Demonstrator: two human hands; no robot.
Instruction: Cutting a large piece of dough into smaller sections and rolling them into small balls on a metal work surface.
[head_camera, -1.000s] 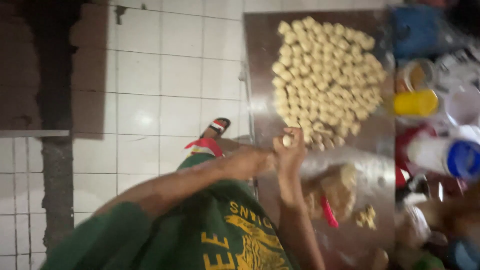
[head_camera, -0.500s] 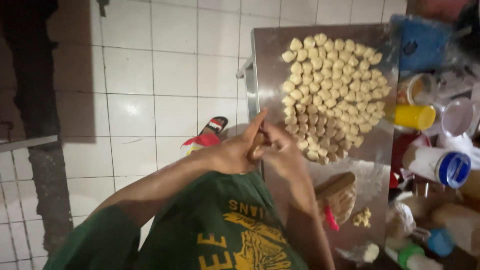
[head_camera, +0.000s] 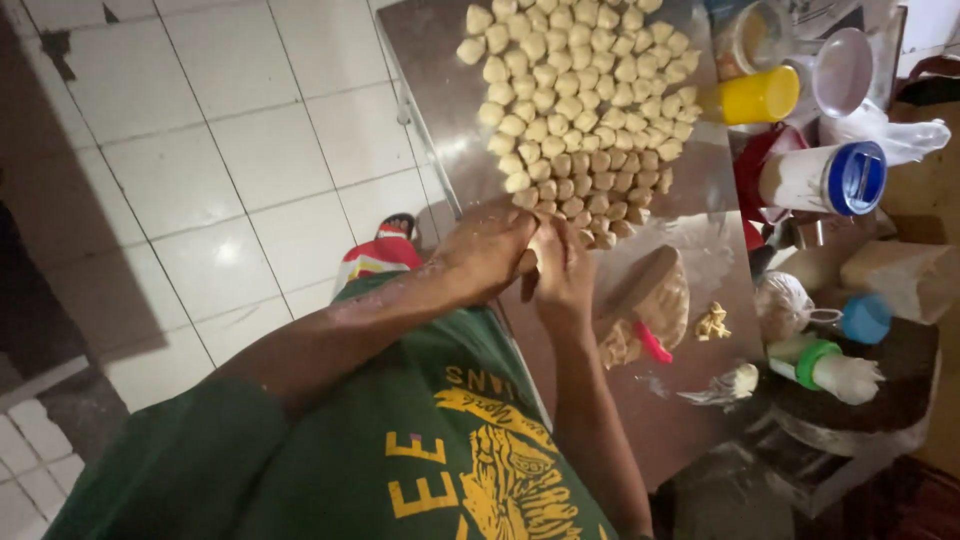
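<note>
- Fingers (head_camera: 512, 228): those of both hands press together palm to palm at the near edge of the dough rows. They are closed on one another; whatever lies between the palms is hidden, so it cannot be told whether a piece is held.
- Left hand (head_camera: 490, 250): lies over the right hand (head_camera: 562, 272), touching it, both dusted pale as if floured.
- Dough balls (head_camera: 575, 105): many small pale rounds sit in close rows on the metal table (head_camera: 440, 60), touching one another, just beyond the fingertips.
- Handling judgement: each ball looks soft, light and easily dented. Grip gently around the sides with the fingertips; a hard pinch would likely flatten it. The floured skin should keep it from sticking.
- Dough lump (head_camera: 660, 310): a larger mass just right of the right hand, with a red-handled tool (head_camera: 650, 342) lying at it.
- Periphery: a yellow cup (head_camera: 760, 95) and a blue-lidded canister (head_camera: 825, 178) stand well apart at the table's far side.
</note>
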